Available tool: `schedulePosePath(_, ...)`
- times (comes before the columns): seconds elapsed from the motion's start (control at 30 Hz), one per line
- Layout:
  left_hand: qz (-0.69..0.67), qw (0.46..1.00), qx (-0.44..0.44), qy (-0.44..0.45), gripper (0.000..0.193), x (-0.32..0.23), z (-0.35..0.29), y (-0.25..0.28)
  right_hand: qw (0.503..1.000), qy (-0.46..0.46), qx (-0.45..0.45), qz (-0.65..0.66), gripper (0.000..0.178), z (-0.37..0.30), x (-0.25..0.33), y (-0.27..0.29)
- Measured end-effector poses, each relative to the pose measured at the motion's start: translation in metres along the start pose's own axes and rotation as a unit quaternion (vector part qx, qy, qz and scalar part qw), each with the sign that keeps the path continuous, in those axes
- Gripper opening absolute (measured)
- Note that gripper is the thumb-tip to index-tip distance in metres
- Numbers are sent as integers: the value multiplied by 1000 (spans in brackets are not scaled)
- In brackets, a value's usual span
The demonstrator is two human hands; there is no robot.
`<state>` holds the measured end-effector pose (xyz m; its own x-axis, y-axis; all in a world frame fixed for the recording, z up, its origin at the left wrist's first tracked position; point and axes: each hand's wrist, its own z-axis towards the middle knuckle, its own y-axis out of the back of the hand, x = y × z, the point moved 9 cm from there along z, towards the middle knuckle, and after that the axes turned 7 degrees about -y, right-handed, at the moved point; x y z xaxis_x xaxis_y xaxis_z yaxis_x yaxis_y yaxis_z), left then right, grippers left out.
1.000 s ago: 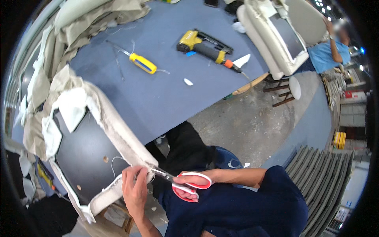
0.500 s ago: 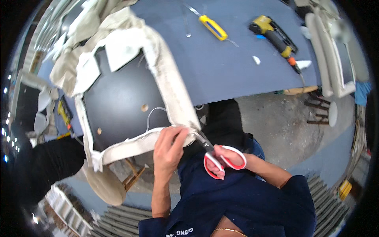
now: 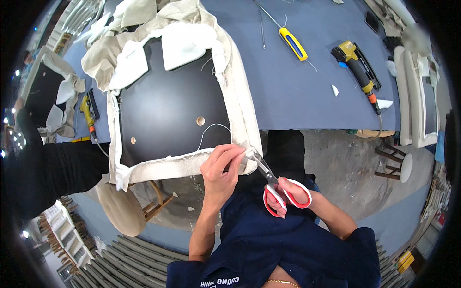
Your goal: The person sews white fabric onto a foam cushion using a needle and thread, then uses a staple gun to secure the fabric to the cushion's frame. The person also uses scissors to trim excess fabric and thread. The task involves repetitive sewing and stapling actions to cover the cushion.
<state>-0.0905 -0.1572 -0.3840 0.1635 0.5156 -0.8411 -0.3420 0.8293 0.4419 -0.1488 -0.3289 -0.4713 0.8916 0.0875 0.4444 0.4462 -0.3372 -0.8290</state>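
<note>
The left hand (image 3: 222, 169) pinched the loose corner of beige fabric (image 3: 242, 115) at the near right corner of an upturned seat panel (image 3: 168, 110), which lay half on the blue table (image 3: 297, 96) and overhung its near edge. The right hand (image 3: 283, 194) had its fingers through the red-and-white handles of the scissors (image 3: 276, 185), closed around them, with the blades pointing up into that pinched corner; whether the blades were parted or shut was hard to tell at this size. Judging by how things lay, the work was well along: the fabric was already wrapped over the panel's edges along the right side and the near side, and white padding pieces (image 3: 180, 43) showed at the far corners. The trimming of the surplus at this near corner looked to be the step in hand, and the far left, where the cloth bunched loosely, seemed not yet tidied. A thin white thread (image 3: 211, 129) trailed over the black underside. On the table beyond lay a yellow-handled screwdriver (image 3: 293, 44) and a yellow and black staple gun (image 3: 357, 67), both well apart from the hands.
</note>
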Motion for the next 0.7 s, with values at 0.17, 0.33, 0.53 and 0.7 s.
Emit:
schedulePosePath(0.17,-45,999,12,15,14,11,-2,2,998,20,-30,45,65,29,22,4)
schedulePosePath(0.33,-213,970,-60,97,13,38,-8,5,996,31,-62,53,65,29,20,2)
schedulePosePath(0.53,-270,957,-24,101,12,43,-11,2,991,9,-121,-63,70,22,38,5)
schedulePosePath(0.7,-315,944,-10,95,9,49,-13,7,988,18,-128,-83,67,34,44,14)
